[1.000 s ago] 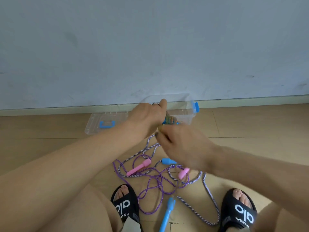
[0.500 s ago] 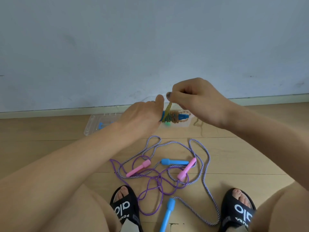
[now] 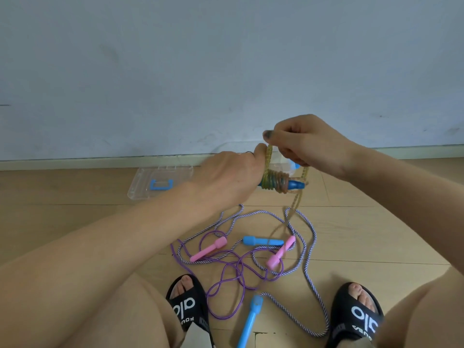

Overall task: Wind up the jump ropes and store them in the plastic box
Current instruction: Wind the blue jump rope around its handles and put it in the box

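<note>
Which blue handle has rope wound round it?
The blue handle gripped by the left hand, wrapped in yellowish rope. The other two blue handles lie bare on the floor.

Pale wooden floor (image 3: 75, 222) of long planks, with thin seams running across. Behind the floor, a plain grey-blue wall (image 3: 226, 59), faintly scuffed low down on the right side. Between wall and floor, a narrow light skirting board (image 3: 75, 164) from edge to edge. On the floor, nearest the camera, two black open-toed slippers with white lettering: one (image 3: 187, 306) left of centre, the other (image 3: 357, 313) well apart to the right, toes toward the wall. Bare knees at the lower corners.
</note>
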The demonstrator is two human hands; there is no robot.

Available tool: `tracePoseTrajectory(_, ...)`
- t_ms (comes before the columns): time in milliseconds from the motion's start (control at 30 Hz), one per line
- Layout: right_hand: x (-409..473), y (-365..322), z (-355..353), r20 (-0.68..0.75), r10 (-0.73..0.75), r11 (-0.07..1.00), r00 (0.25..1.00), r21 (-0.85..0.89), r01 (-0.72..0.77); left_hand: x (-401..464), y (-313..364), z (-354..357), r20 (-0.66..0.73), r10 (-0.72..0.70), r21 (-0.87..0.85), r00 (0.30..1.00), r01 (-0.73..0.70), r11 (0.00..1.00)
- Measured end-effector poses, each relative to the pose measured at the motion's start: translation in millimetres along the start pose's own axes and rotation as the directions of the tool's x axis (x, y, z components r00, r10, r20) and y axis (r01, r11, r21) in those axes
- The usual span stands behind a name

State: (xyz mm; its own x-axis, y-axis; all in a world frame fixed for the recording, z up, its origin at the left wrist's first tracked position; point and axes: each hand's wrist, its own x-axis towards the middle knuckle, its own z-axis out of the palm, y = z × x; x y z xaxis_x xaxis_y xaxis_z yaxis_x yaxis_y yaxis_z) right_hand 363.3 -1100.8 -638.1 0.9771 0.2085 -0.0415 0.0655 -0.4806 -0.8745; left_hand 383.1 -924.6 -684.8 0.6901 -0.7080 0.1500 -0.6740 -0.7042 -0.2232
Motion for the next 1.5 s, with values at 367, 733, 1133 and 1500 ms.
tracePoseTrajectory(367, 1, 37, 47, 0.073, 0.168, 0.974, 0.983, 0.141, -0.177, -14, -13, -30, -0.064, -0.185, -0.351, 0.981, 0.152, 0.924)
tracePoseTrajectory(733, -24, 29, 82, -0.025, 0.191, 0.955, 0.981, -0.229, -0.191, -3, -36, 2, 0.131, -0.309, -0.205, 0.942, 0.331, 0.921)
tracePoseTrajectory(1133, -9, 2, 18, -0.183, -0.246, 0.890, 0.952, -0.431, 0.147, -1, -37, 5, 0.253, -0.120, 0.000, 0.960, 0.124, 0.992)
tracePoseTrajectory(1500, 25, 31, 11, -0.012, -0.038, 0.976, 0.999, -0.215, 0.035, -5, 3, -26, 0.111, 0.079, -0.164, 0.991, -0.060, 0.985)
